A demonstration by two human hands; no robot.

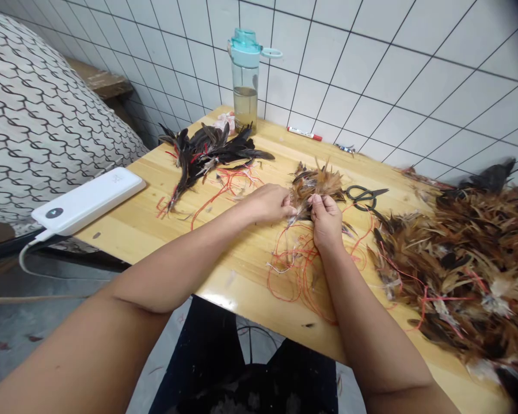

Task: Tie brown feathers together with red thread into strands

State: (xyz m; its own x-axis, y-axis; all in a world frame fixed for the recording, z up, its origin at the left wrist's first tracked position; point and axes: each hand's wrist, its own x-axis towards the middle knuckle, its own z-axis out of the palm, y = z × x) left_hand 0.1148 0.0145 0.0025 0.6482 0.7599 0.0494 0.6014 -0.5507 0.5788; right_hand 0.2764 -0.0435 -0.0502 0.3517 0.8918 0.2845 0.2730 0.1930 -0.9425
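Both my hands meet at the middle of a wooden table (242, 276) over a small bundle of brown feathers (317, 184). My left hand (270, 202) pinches the bundle's near end with closed fingers. My right hand (326, 218) grips the same bundle from the right, fingers curled shut. Loose red thread (297, 270) lies tangled on the table just below my hands.
A big heap of brown feathers (461, 270) fills the table's right side. Dark feathers (207, 152) lie at the back left, black scissors (365, 195) beside my hands. A water bottle (246, 80), a red marker (304, 133) and a white power bank (88, 198) are also here.
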